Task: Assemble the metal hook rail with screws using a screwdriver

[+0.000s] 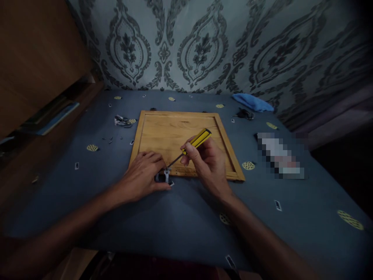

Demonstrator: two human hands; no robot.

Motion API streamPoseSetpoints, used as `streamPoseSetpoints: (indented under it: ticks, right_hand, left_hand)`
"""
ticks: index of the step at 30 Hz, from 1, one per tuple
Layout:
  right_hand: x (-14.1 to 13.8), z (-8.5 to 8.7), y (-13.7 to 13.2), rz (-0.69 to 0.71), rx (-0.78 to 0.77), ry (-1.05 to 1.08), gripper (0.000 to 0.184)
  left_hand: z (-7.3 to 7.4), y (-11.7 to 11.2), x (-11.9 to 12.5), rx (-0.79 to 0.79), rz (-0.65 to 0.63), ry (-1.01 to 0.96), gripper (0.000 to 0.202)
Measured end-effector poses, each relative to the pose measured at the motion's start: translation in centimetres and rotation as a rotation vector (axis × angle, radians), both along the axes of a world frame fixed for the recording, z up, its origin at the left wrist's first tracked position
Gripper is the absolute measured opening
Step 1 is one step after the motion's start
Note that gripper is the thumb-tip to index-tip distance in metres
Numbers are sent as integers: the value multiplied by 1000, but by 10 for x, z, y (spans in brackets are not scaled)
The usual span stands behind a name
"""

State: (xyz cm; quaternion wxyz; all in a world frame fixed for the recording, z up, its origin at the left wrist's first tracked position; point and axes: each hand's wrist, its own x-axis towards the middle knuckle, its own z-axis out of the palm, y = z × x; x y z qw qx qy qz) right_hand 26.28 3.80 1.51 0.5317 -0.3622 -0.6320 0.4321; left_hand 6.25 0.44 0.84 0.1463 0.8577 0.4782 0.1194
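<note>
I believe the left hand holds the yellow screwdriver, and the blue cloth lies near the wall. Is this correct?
Wrong hand: the head view shows the yellow screwdriver in the right hand. The blue cloth does lie near the wall.

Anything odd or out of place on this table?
The pixelated object right of the framed wooden panel: its detail is blocked out, so I can't identify it. Small loose pieces lie scattered left of the panel. No spill evident.

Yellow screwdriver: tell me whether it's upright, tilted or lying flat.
Tilted: in the right hand, the screwdriver slants, its tip down at the metal fitting by the left hand.
</note>
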Motion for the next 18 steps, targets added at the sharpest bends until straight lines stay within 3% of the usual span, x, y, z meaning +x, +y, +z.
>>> streamPoseSetpoints:
  ticks: [18]
  right_hand:
    - [0, 0, 1, -12, -18, 11, 35]
  left_hand:
    - [5, 0, 2, -40, 23, 33, 40]
